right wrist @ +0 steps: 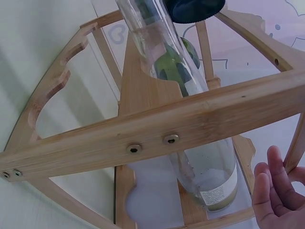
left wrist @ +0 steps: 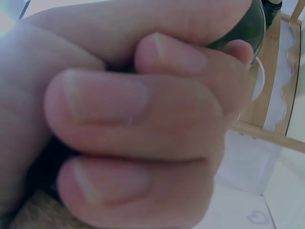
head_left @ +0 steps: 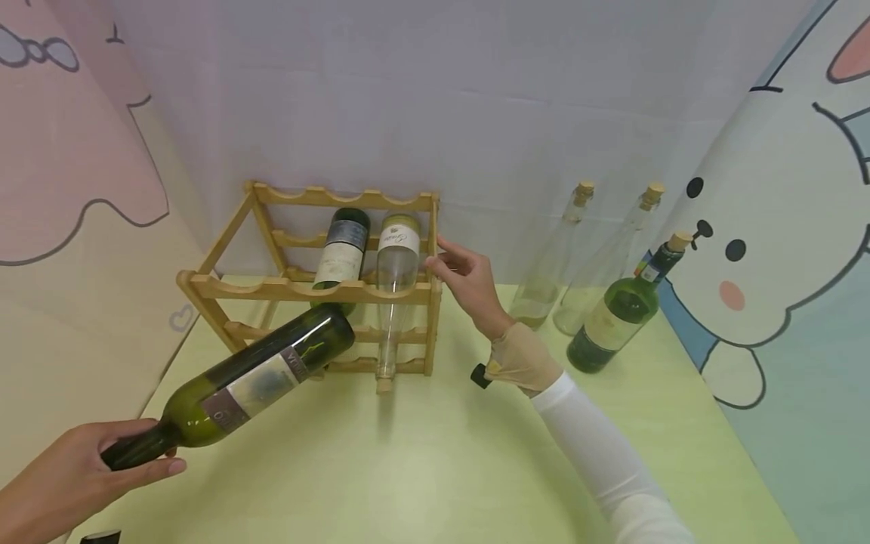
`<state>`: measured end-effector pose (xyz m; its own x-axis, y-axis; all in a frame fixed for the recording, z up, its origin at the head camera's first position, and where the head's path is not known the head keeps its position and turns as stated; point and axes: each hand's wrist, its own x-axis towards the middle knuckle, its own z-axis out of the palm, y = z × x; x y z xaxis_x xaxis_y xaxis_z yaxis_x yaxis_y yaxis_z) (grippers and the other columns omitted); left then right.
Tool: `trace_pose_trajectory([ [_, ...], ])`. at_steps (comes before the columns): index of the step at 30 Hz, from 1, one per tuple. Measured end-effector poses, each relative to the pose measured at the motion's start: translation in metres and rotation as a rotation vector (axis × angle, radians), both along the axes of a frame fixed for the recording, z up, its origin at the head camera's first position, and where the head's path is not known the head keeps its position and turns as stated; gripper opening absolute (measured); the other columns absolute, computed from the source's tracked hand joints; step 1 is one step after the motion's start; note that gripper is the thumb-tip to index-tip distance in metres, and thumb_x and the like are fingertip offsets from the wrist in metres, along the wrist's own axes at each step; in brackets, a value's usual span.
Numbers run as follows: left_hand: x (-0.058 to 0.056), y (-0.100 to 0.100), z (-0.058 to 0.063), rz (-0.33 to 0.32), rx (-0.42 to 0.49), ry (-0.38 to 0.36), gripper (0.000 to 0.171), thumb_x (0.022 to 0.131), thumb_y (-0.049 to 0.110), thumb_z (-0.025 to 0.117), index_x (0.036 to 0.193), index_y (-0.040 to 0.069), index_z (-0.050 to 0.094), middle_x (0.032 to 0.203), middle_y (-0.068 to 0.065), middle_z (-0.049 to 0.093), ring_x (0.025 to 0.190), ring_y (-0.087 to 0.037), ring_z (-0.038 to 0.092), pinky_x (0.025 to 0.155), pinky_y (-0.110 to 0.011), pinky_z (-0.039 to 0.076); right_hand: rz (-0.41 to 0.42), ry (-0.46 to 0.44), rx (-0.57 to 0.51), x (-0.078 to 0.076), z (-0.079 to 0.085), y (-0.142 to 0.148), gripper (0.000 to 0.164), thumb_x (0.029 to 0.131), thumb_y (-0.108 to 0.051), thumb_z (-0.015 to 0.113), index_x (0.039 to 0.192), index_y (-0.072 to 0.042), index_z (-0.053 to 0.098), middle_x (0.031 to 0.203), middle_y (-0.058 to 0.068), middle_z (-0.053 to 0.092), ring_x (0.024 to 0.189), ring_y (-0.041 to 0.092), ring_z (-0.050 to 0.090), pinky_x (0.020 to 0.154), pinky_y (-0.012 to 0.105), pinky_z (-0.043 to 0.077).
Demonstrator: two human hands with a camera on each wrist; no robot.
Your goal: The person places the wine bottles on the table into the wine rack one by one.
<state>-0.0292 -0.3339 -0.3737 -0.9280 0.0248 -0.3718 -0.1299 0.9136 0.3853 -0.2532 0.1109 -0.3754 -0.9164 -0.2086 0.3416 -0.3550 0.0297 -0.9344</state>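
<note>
My left hand (head_left: 75, 468) grips a green wine bottle (head_left: 258, 381) by its dark neck. The bottle slants up to the right, its base in front of the wooden wine rack (head_left: 224, 287). In the left wrist view, curled fingers (left wrist: 138, 105) hide most of the neck. At the rack's right side, my right hand (head_left: 472, 287) pinches an upright post between thumb and fingers. Two bottles lie in the rack: a green labelled bottle (head_left: 340, 261) and a corked clear bottle (head_left: 396, 264), neck pointing down toward the front.
Two corked clear bottles, a left one (head_left: 544, 272) and a right one (head_left: 598, 272), and a corked green bottle (head_left: 615, 317) stand on the table's right. A wrist camera strap (head_left: 519, 359) wraps my right wrist. Printed curtains (head_left: 768, 264) border the table (head_left: 435, 461).
</note>
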Motion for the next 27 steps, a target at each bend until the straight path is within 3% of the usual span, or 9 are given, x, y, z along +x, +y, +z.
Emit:
trace_pose_trajectory([
  [5,0.008,-0.006,-0.003,0.020,0.024,0.002,0.092,0.092,0.057,0.063,0.132,-0.024,0.044,0.119,-0.038,0.056,0.104,-0.050,0.057,0.074,-0.052,0.049,-0.002,0.007,0.001,0.000,-0.002,0.000,0.054,0.096,-0.024,0.068,0.144,-0.005,0.052,0.104,0.012,0.068,0.088,0.014,0.063,0.083,0.035,0.049],
  [12,0.013,-0.011,-0.007,0.048,0.097,-0.026,0.081,0.095,0.051,0.062,0.135,-0.018,0.048,0.109,-0.017,0.067,0.093,-0.025,0.063,0.072,-0.042,0.051,-0.019,0.028,-0.008,0.000,-0.004,0.001,0.049,0.096,-0.021,0.067,0.141,-0.007,0.055,0.100,0.006,0.069,0.084,0.013,0.061,0.079,0.033,0.049],
  [15,0.017,-0.016,-0.010,0.059,0.113,-0.016,0.080,0.096,0.049,0.062,0.135,-0.019,0.047,0.109,-0.019,0.067,0.094,-0.029,0.065,0.072,-0.042,0.052,-0.019,0.027,-0.011,-0.001,-0.004,0.001,0.048,0.096,-0.020,0.067,0.141,-0.008,0.055,0.100,0.006,0.069,0.084,0.013,0.062,0.079,0.033,0.049],
  [18,0.020,-0.022,-0.015,0.075,0.108,0.013,0.074,0.096,0.048,0.063,0.132,-0.015,0.052,0.105,-0.015,0.068,0.088,-0.026,0.065,0.069,-0.038,0.051,-0.020,0.032,-0.015,-0.001,-0.004,0.001,0.048,0.097,-0.018,0.066,0.142,-0.007,0.054,0.103,0.012,0.069,0.085,0.013,0.062,0.080,0.033,0.049],
  [22,0.025,-0.027,-0.021,0.107,0.103,0.030,0.064,0.095,0.047,0.063,0.127,-0.008,0.060,0.099,-0.007,0.068,0.076,-0.013,0.056,0.063,-0.030,0.045,-0.014,0.037,-0.021,-0.001,-0.005,0.000,0.048,0.097,-0.015,0.065,0.142,-0.006,0.052,0.106,0.016,0.068,0.087,0.013,0.063,0.080,0.033,0.049],
  [27,0.030,-0.032,-0.028,0.129,0.091,0.059,0.057,0.095,0.047,0.065,0.123,-0.002,0.064,0.092,-0.003,0.063,0.070,-0.011,0.047,0.058,-0.027,0.038,-0.017,0.032,-0.030,0.000,-0.003,-0.002,0.047,0.096,-0.016,0.066,0.141,-0.008,0.054,0.103,0.008,0.070,0.090,0.013,0.064,0.081,0.032,0.049],
])
